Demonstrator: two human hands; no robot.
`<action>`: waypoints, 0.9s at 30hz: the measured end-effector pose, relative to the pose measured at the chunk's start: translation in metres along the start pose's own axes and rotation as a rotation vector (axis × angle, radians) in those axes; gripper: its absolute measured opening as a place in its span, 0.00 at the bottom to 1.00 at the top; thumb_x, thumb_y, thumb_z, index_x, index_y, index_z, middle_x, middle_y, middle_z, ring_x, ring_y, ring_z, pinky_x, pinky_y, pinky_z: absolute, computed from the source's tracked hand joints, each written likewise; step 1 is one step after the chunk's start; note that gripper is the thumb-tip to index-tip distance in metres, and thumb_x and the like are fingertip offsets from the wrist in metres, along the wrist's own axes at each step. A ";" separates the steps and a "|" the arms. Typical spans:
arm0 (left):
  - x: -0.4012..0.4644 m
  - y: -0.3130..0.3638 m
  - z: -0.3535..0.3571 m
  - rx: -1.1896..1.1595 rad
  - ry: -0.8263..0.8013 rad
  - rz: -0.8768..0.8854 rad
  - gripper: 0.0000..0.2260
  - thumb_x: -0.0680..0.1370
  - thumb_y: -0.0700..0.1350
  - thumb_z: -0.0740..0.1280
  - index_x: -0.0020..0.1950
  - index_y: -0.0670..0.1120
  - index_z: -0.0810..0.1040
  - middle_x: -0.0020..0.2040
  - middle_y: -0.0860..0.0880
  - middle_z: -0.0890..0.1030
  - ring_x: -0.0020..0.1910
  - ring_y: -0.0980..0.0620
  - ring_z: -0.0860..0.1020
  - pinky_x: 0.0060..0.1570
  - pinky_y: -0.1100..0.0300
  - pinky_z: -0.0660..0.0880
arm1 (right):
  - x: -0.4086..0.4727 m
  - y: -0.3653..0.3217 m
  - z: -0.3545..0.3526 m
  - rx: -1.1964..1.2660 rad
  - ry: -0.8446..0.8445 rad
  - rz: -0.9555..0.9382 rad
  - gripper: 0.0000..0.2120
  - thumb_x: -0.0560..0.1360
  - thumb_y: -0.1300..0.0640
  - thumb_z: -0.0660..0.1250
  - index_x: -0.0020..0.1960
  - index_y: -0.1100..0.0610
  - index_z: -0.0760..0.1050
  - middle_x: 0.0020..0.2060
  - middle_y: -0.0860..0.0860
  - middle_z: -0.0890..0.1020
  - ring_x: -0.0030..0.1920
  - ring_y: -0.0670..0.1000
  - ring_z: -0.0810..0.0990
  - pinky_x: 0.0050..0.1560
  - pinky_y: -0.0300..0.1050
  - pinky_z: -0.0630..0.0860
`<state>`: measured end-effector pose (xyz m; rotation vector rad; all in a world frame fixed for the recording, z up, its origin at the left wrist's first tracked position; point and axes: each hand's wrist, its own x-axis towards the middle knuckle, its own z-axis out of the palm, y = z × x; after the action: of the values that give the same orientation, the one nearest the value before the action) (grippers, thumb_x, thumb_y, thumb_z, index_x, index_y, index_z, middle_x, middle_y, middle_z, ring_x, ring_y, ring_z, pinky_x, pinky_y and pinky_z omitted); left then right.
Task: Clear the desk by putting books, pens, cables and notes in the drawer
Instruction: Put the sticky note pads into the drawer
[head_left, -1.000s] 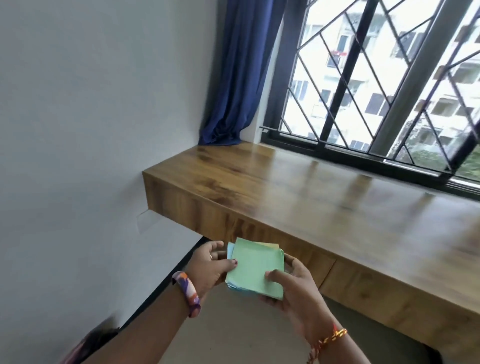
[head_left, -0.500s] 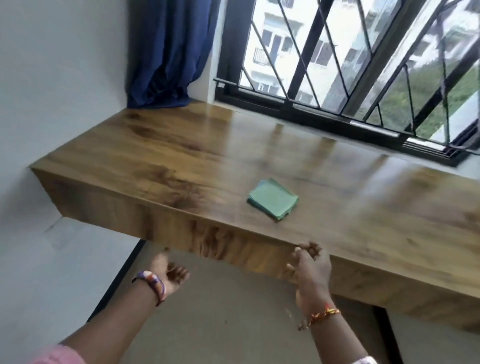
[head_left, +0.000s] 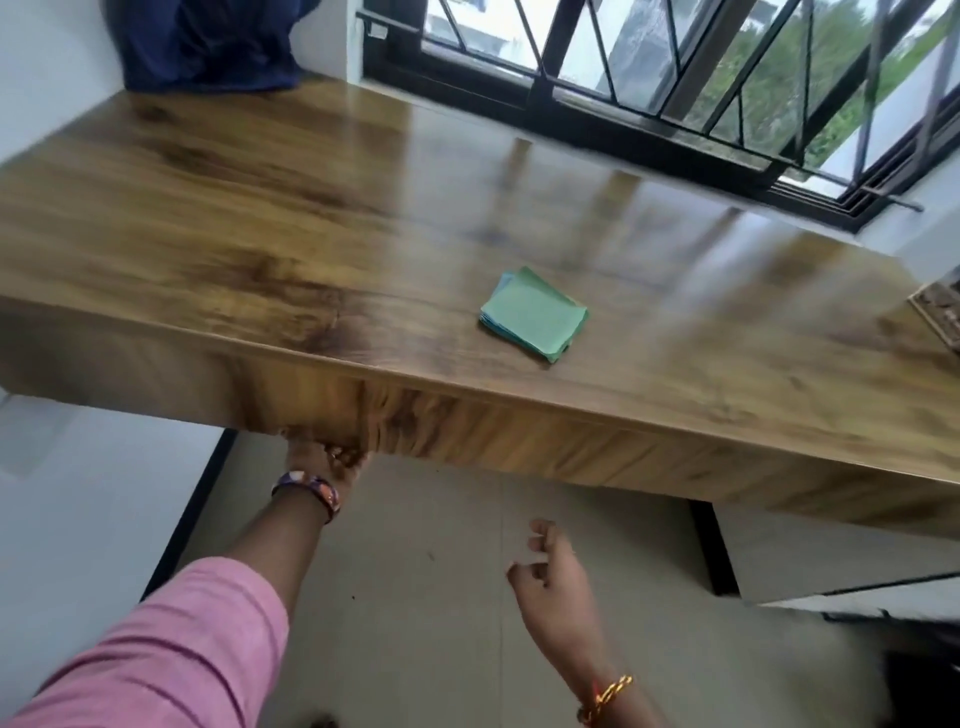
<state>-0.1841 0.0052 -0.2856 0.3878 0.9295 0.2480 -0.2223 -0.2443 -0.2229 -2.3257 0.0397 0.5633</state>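
A stack of green and blue paper notes lies on the wooden desk, near its front edge and right of the middle. My left hand, with a patterned band at the wrist, is at the bottom edge of the drawer front. Its fingers curl up under that edge, and their tips are hidden and blurred. My right hand hangs below the desk over the floor, fingers loosely curled, holding nothing. The drawer front sits flush with the desk.
A dark blue curtain bunches at the desk's back left corner. A barred window runs along the back. A patterned object pokes in at the right edge. A white cabinet stands under the desk's right part.
The notes left both hands and now lie on the desk. My left hand rose to the drawer front's bottom edge. My right hand dropped away from the desk.
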 end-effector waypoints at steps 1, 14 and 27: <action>0.001 -0.003 -0.003 -0.008 0.015 0.001 0.21 0.81 0.56 0.50 0.64 0.44 0.71 0.71 0.48 0.68 0.68 0.46 0.69 0.64 0.50 0.65 | -0.003 0.003 -0.001 -0.103 0.015 -0.064 0.25 0.76 0.61 0.62 0.70 0.54 0.59 0.62 0.51 0.69 0.56 0.47 0.73 0.56 0.38 0.70; -0.134 -0.033 -0.078 0.383 0.561 0.146 0.24 0.81 0.38 0.54 0.73 0.29 0.49 0.73 0.34 0.57 0.70 0.36 0.62 0.68 0.45 0.62 | -0.041 0.022 -0.021 -0.719 0.388 -0.698 0.21 0.70 0.50 0.63 0.61 0.52 0.71 0.55 0.51 0.81 0.57 0.53 0.78 0.60 0.49 0.59; -0.274 -0.066 -0.100 1.975 -0.178 1.084 0.09 0.72 0.52 0.65 0.46 0.50 0.80 0.45 0.50 0.82 0.46 0.47 0.79 0.45 0.57 0.71 | -0.135 0.052 -0.042 -0.586 0.012 -0.665 0.16 0.78 0.46 0.57 0.65 0.45 0.72 0.58 0.47 0.80 0.61 0.49 0.74 0.58 0.44 0.65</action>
<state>-0.4210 -0.1343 -0.1677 2.6957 0.3931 0.1765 -0.3378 -0.3287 -0.1748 -2.6722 -0.9716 0.2285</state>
